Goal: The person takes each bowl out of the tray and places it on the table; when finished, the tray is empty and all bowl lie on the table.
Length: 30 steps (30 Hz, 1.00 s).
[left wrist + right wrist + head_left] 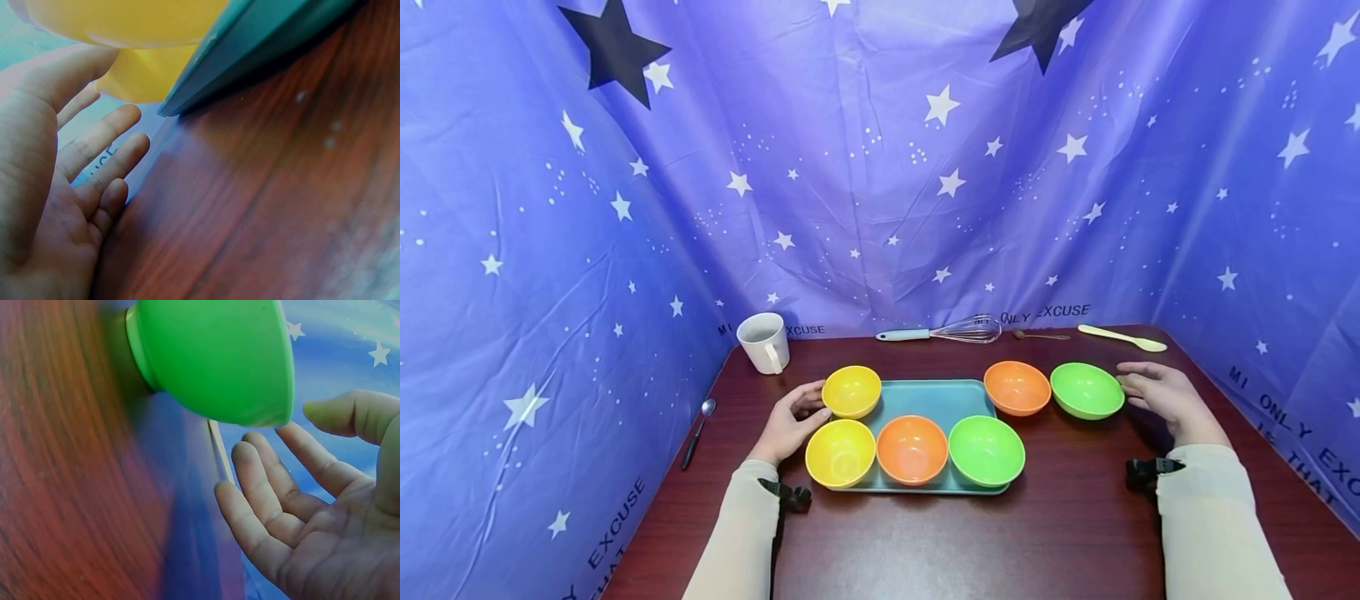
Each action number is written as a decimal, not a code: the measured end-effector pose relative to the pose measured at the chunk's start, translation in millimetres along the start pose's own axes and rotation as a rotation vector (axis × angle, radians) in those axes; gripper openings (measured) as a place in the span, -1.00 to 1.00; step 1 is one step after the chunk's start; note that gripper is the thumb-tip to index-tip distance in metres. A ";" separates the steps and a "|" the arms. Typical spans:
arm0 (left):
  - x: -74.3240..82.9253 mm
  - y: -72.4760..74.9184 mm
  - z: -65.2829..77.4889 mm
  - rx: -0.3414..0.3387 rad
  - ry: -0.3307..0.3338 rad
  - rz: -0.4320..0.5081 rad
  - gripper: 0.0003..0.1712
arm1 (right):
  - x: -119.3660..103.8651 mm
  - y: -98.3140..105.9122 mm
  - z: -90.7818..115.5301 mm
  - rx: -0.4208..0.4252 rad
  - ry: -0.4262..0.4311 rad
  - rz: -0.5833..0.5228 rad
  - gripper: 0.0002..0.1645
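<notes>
A teal tray [928, 402] carries a yellow bowl [852, 392] at its back left corner and a front row of three: a second yellow bowl [841, 454], an orange bowl [912, 450] and a green bowl [987, 451]. My left hand [792, 421] is at the left side of the back yellow bowl, fingers loosely bent, thumb close by it. Off the tray's right side stand another orange bowl [1017, 388] and another green bowl [1087, 391]. My right hand [1168, 402] is beside that green bowl, fingers spread and fingertips right at its rim in the right wrist view.
Along the back lie a whisk [940, 332], a small brown spoon-like utensil [1041, 336] and a pale yellow spreader [1122, 337]. A white mug [763, 342] stands at the back left; a dark-handled spoon [698, 433] lies by the left edge. Starry blue cloth [880, 208] encloses the table.
</notes>
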<state>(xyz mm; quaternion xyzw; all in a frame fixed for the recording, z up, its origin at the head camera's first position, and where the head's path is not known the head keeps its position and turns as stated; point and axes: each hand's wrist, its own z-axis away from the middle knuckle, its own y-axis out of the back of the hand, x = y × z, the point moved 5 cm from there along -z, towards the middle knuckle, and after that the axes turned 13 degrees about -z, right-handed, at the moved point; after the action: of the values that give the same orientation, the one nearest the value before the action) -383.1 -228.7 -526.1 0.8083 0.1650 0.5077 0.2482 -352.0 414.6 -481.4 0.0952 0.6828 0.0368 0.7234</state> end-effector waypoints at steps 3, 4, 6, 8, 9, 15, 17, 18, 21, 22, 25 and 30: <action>-3.2 -0.4 0.5 -0.005 0.007 0.011 -0.38 | -7.2 -1.1 2.8 0.036 0.042 0.027 -0.36; -3.8 -0.5 0.7 -0.006 0.009 0.013 -0.39 | -9.8 -1.5 3.4 0.052 0.054 0.036 -0.37; -3.3 -1.1 1.2 -0.005 0.004 0.013 -0.39 | -15.7 -2.6 4.6 0.089 0.072 0.053 -0.38; -1.2 -1.2 1.8 0.002 -0.009 0.011 -0.39 | -22.0 -4.5 5.2 0.124 0.088 0.065 -0.39; 0.1 -1.2 2.0 0.006 -0.015 0.011 -0.38 | -25.3 -5.6 5.5 0.148 0.091 0.070 -0.40; 6.0 -1.8 1.4 0.021 -0.034 0.014 -0.38 | -47.7 -16.0 8.3 0.277 0.103 0.086 -0.50; 5.4 -1.7 1.2 0.016 -0.037 0.010 -0.38 | -55.1 -20.9 9.2 0.298 0.108 0.078 -0.53; 4.6 -1.5 1.1 0.013 -0.035 0.008 -0.38 | -58.7 -23.8 9.4 0.305 0.112 0.074 -0.54; 1.3 -0.9 0.5 0.004 -0.020 0.005 -0.39 | -68.3 -32.4 7.6 0.302 0.134 0.064 -0.57; -0.1 -0.7 0.4 0.002 -0.014 0.007 -0.39 | -71.1 -35.2 6.5 0.297 0.140 0.060 -0.57; -2.7 -0.2 0.0 -0.004 -0.014 0.015 -0.39 | -78.8 -43.1 2.8 0.274 0.151 0.060 -0.57; -1.9 0.4 0.3 -0.009 -0.048 0.010 -0.39 | -92.6 -56.6 -2.6 0.214 0.170 0.052 -0.56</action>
<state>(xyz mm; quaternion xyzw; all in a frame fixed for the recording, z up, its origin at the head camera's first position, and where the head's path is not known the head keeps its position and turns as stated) -383.6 -230.1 -527.4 0.8200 0.1528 0.4901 0.2531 -364.9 342.4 -401.3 0.1860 0.7389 -0.0098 0.6476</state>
